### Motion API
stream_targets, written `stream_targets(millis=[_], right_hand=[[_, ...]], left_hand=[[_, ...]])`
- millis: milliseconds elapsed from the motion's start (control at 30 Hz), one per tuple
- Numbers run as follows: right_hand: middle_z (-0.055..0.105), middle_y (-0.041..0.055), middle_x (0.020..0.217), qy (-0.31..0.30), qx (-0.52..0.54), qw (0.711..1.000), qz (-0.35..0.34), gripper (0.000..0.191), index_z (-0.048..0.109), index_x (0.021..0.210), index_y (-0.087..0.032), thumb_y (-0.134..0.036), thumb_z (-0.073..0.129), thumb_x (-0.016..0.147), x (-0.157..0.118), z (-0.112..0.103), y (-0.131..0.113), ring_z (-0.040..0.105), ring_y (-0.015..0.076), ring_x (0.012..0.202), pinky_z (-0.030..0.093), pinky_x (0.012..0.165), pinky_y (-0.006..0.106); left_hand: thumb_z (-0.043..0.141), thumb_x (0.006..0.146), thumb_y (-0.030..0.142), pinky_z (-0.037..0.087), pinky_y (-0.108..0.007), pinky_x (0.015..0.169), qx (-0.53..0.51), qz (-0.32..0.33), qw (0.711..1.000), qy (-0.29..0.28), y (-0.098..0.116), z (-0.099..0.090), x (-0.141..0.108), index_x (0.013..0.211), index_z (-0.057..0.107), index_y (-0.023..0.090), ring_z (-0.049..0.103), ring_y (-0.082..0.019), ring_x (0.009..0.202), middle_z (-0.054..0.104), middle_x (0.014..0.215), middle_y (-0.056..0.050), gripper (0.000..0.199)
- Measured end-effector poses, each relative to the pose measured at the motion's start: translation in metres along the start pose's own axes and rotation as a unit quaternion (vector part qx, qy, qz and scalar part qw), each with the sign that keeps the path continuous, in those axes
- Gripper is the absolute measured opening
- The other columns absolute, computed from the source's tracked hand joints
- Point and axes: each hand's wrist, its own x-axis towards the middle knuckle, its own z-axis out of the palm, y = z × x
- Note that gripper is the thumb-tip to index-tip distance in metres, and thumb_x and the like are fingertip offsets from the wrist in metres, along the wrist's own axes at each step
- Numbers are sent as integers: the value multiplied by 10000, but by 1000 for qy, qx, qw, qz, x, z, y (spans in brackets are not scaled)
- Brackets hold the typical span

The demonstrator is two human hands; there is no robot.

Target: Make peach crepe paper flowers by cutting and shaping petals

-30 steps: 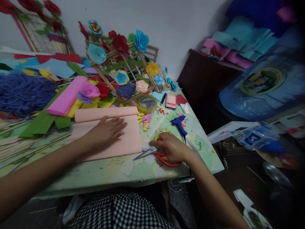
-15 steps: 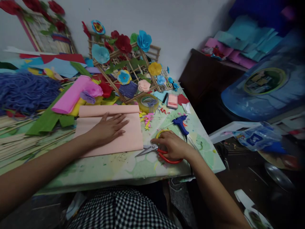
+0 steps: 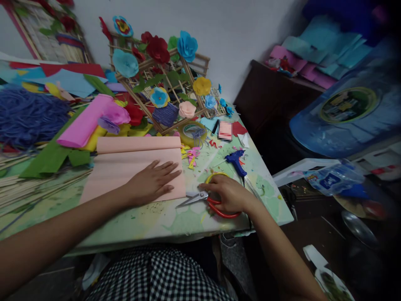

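Observation:
A sheet of peach paper [image 3: 134, 167] lies on the table, its far edge rolled or folded over. My left hand [image 3: 153, 182] rests flat on its right part, fingers spread toward the right edge. Just right of the paper, my right hand [image 3: 225, 194] is wrapped round the handles of scissors [image 3: 202, 195] with red and yellow grips. The scissor blades are apart and point left, close to the paper's lower right corner. Beyond my right hand lies a blue glue gun [image 3: 237, 162].
Behind the paper are a tape roll [image 3: 192, 133] and a stick frame with paper flowers [image 3: 158, 49]. Pink rolled paper [image 3: 86, 121], blue yarn [image 3: 31, 115] and thin sticks [image 3: 40, 188] cover the left. A large blue bottle [image 3: 338, 121] stands right of the table [image 3: 194, 221].
My left hand has slid right and nearer to me across the peach paper. My right hand and the scissors have hardly moved. The view has shifted slightly.

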Motion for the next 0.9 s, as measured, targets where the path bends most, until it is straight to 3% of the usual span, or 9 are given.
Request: stream_targets(millis=[300, 900], right_hand=[[572, 82, 941, 0, -28, 999, -25, 513, 560, 1276, -228, -401, 639, 800, 16, 0, -1, 509, 221, 869, 380, 796, 332], [591, 90, 975, -17, -26, 999, -19, 484, 559, 1282, -233, -393, 604, 828, 9, 1, -1, 522, 211, 865, 383, 764, 314]], left_hand=[[240, 974, 488, 57, -450, 1145, 8, 1, 1000, -11, -1, 0, 0, 1457, 309, 320, 206, -230, 1436, 202, 1567, -46, 516], [258, 974, 477, 82, -458, 1145, -4, -5, 1000, 4, -1, 2, 2, 1439, 356, 312, 238, -229, 1426, 257, 1555, -44, 502]])
